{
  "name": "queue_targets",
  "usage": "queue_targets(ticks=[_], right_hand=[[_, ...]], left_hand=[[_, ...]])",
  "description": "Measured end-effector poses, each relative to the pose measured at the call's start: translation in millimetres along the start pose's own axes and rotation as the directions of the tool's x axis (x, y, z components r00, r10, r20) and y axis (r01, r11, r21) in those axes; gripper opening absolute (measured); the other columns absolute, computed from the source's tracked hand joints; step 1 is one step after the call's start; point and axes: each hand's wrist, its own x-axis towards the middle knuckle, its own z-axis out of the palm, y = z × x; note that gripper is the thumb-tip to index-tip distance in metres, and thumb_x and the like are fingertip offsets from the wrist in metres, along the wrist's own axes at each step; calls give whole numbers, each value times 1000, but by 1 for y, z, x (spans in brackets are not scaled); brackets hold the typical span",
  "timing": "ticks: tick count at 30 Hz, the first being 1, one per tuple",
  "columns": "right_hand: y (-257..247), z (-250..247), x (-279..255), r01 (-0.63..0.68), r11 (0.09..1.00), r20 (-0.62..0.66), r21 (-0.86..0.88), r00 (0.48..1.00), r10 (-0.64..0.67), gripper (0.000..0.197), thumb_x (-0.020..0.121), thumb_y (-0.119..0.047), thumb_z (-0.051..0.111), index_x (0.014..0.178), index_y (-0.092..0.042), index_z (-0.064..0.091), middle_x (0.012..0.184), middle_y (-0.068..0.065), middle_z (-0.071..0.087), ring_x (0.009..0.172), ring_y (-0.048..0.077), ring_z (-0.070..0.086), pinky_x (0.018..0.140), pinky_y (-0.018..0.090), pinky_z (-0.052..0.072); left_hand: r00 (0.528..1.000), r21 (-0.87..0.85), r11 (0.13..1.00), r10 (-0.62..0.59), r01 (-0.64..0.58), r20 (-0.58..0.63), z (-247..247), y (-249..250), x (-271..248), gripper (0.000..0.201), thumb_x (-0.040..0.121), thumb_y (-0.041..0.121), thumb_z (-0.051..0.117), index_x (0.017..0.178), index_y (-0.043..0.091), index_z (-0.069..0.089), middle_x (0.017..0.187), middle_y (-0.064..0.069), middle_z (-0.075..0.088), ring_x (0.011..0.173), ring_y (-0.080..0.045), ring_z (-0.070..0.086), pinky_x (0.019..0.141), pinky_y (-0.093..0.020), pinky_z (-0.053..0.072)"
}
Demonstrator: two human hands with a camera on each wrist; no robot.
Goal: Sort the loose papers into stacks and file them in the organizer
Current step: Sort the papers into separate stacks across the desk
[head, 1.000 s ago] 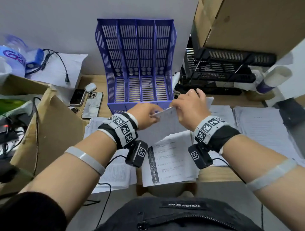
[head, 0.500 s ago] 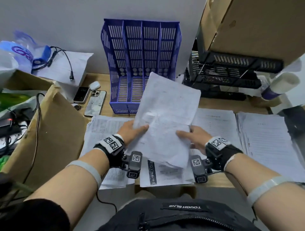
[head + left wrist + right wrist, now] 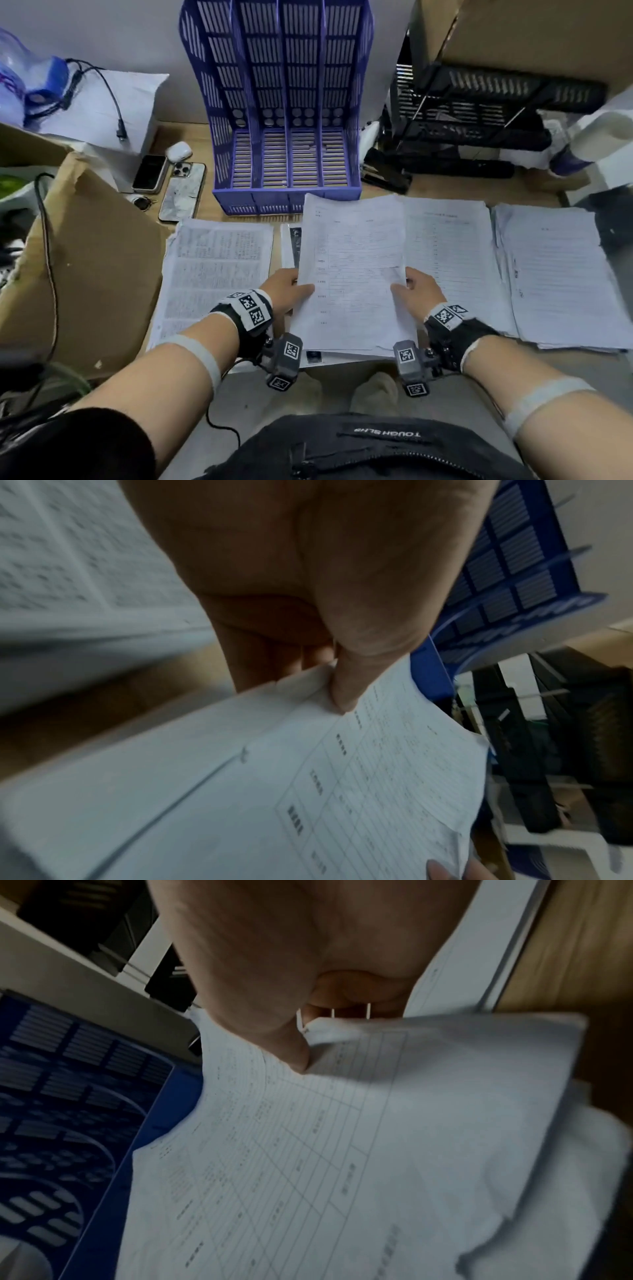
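Both hands hold one stack of form sheets (image 3: 352, 270) flat over the desk's middle pile. My left hand (image 3: 291, 291) pinches its left edge, thumb on top, fingers beneath, as the left wrist view shows at the stack (image 3: 308, 777). My right hand (image 3: 412, 291) pinches the right edge the same way; the stack (image 3: 342, 1137) fills the right wrist view. The blue organizer (image 3: 284, 102), with several upright slots, stands beyond the stack's far edge, its slots holding nothing I can see. Its blue front (image 3: 68, 1123) shows past the paper.
Paper piles lie on the desk: one on the left (image 3: 215, 274), one right of the held stack (image 3: 452, 260), one far right (image 3: 555, 274). Two phones (image 3: 181, 192) and an earbud case (image 3: 178, 150) sit left of the organizer. Black trays (image 3: 472, 113) under a cardboard box stand right; a brown cardboard box (image 3: 85, 257) stands left.
The stack was held up on edge by the organizer's front, then tipped back toward me and lowered flat. Both hands slid down to its near side edges.
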Motion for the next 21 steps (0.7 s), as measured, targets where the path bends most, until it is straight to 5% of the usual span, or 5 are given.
queue_targets(ticks=[4, 8, 13, 17, 21], right_hand=[[19, -43, 2, -43, 999, -180, -11, 983, 40, 18, 94, -22, 53, 96, -5, 61, 85, 9, 62, 73, 22, 53, 56, 25, 35], [33, -87, 9, -64, 997, -346, -44, 937, 45, 16, 94, -12, 50, 105, -5, 59, 97, 10, 63, 84, 26, 56, 66, 28, 36], [47, -130, 19, -95, 995, -427, -29, 901, 74, 18, 95, -11, 47, 109, -8, 58, 101, 4, 57, 89, 24, 51, 77, 26, 36], [65, -147, 34, -137, 989, -393, -50, 913, 106, 15, 94, -10, 47, 103, -6, 59, 99, 13, 62, 89, 30, 56, 73, 28, 37], [83, -148, 50, -219, 973, -224, -76, 954, 198, 29, 94, -16, 51, 119, -3, 56, 118, 16, 61, 99, 30, 57, 77, 26, 37]], left_hand=[[993, -23, 993, 119, -118, 15, 26, 39, 14, 29, 97, 24, 56, 124, 15, 62, 105, 4, 69, 87, -10, 66, 69, -20, 56], [978, -184, 973, 166, -142, 123, 57, 78, 30, 27, 97, 14, 55, 123, 19, 59, 107, -4, 73, 91, -21, 72, 73, -37, 62], [968, -219, 960, 210, -177, 139, 84, 123, 44, 19, 96, 7, 56, 112, 15, 61, 74, -1, 65, 79, -21, 69, 70, -36, 62], [975, -82, 981, 186, -177, 123, 107, 138, 56, 24, 96, 8, 53, 119, 6, 58, 94, -8, 65, 80, -20, 67, 79, -38, 57], [994, 229, 969, 81, -96, 74, 125, 137, 73, 56, 91, 26, 63, 143, 14, 48, 143, -8, 51, 124, -25, 56, 103, -33, 45]])
